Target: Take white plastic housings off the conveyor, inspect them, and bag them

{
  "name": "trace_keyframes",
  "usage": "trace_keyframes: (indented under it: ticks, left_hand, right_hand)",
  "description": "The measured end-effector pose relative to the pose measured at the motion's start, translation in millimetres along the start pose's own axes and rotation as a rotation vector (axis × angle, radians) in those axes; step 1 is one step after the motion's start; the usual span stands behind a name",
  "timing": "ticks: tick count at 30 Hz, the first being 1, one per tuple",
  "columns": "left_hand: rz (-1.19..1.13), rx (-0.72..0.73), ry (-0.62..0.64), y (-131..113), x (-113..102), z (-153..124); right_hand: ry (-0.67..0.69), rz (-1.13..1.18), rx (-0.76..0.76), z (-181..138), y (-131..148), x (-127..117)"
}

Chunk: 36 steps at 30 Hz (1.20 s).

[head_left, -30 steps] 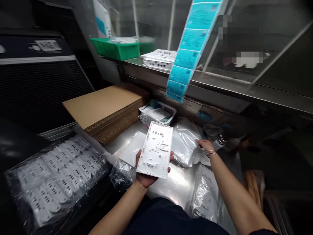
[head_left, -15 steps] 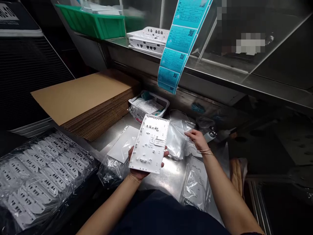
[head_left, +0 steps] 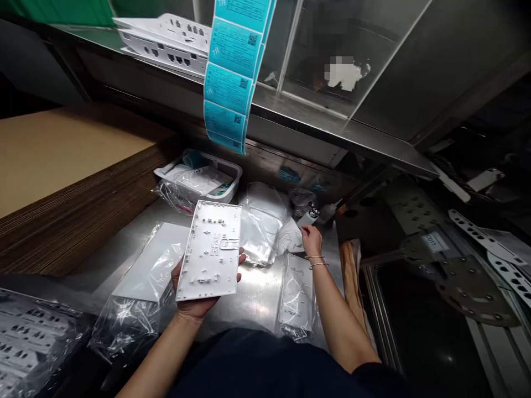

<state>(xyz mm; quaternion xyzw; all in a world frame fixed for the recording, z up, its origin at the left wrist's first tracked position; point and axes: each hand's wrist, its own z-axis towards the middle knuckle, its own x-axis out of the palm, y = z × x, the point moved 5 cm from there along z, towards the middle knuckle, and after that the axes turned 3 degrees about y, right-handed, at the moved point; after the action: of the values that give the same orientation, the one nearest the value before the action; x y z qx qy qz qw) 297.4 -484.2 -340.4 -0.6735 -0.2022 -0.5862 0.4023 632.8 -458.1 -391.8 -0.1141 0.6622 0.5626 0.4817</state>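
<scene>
My left hand (head_left: 194, 304) is wrapped round a white plastic housing panel (head_left: 209, 251) from below, with fingertips over its right edge. Small posts, ribs and a rectangular latch area show on the panel's upturned inner face. On the right, my right hand (head_left: 312, 241) has its fingers curled together at the edge of a crumpled white cloth (head_left: 289, 236) and seems to pinch it. Just behind that hand stands a small bottle with a metal top (head_left: 309, 214). Clear plastic bags (head_left: 259, 226) lie between the panel and the cloth.
Bagged white panels lie on the metal table at left (head_left: 145, 265) and right (head_left: 296, 293). A white basket (head_left: 232, 190) stands behind. Stacked cardboard (head_left: 83, 193) fills the left. Blue labels (head_left: 230, 83) hang from the shelf (head_left: 323, 124); a machine stands right.
My view has turned to the right. My right hand has moved from beside the clear bags to the crumpled cloth near the bottle. My left hand still holds the panel.
</scene>
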Motion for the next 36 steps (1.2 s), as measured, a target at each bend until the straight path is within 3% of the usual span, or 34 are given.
trace_keyframes:
  ticks: [4, 8, 11, 13, 18, 20, 23, 27, 31, 36]
  left_hand:
    - [-0.049, 0.001, 0.049, 8.3, -2.2, 9.0]
    - [-0.112, -0.027, 0.165, 11.1, -1.3, 15.4]
    - [-0.123, -0.002, 0.183, 8.8, 3.6, 17.0]
    - [-0.128, -0.017, 0.189, 10.1, 9.8, 18.5]
    - [-0.174, -0.088, 0.165, 18.5, 18.2, 24.3]
    - [-0.182, -0.105, 0.164, 20.7, 17.3, 24.9]
    - [-0.203, -0.138, 0.166, 22.9, 14.2, 22.9]
    - [-0.216, -0.084, 0.134, 19.8, 11.6, 18.7]
    - [-0.215, -0.039, 0.133, 18.0, 13.3, 14.3]
    - [-0.169, 0.086, 0.076, 13.1, 12.0, 9.0]
  right_hand:
    - [0.060, -0.098, -0.003, -5.4, -30.7, 7.2]
    - [0.063, -0.107, 0.016, -3.8, -32.3, 24.0]
    - [0.015, -0.064, 0.043, 1.6, -24.0, 12.6]
    - [0.012, 0.030, -0.016, 2.4, -8.1, -2.5]
    - [0.064, 0.255, -0.443, -27.9, 70.0, -49.8]
    - [0.197, 0.334, -0.561, -51.5, 101.6, -60.1]
    - [0.507, 0.402, -0.708, -91.9, 138.5, -60.2]
    - [0.698, 0.431, -0.646, -124.4, 154.8, -51.5]
    - [0.517, 0.453, -0.564, -130.0, 158.9, -45.9]
    - [0.230, 0.157, -0.650, -136.9, 172.2, -28.5]
